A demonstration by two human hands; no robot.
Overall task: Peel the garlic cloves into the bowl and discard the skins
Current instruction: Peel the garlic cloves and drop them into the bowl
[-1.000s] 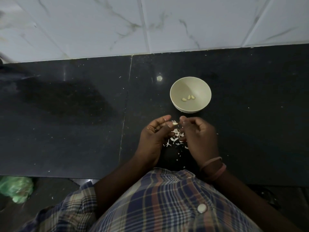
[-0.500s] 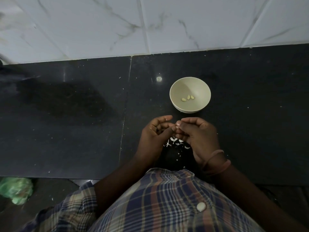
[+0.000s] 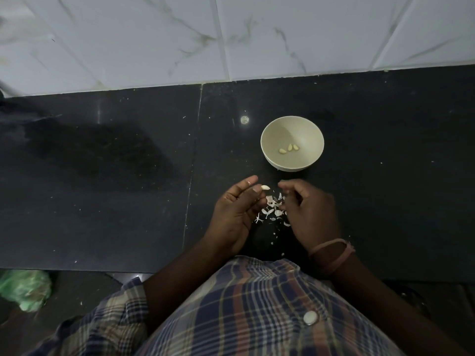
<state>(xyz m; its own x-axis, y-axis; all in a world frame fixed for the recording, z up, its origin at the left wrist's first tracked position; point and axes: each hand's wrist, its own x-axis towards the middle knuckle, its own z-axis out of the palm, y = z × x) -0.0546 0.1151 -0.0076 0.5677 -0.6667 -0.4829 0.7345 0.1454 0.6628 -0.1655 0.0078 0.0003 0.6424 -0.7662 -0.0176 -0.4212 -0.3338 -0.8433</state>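
Observation:
A cream bowl (image 3: 267, 140) stands on the black counter and holds three peeled garlic cloves (image 3: 290, 148). Just in front of it, my left hand (image 3: 236, 211) pinches a pale garlic clove (image 3: 265, 187) between thumb and fingertips. My right hand (image 3: 308, 211) is a little to the right of it, fingers curled and slightly blurred; whether a bit of skin is between its fingertips I cannot make out. A scatter of white garlic skins (image 3: 272, 209) lies on the counter between the two hands.
The black stone counter (image 3: 102, 188) runs to a white marble-tiled wall (image 3: 231, 34) at the back. A green plastic bag (image 3: 25, 289) lies on the floor at lower left, below the counter's front edge.
My hands, pressed together over the clove half a second ago, have come apart. The clove stays in my left hand and the skins on the counter show again.

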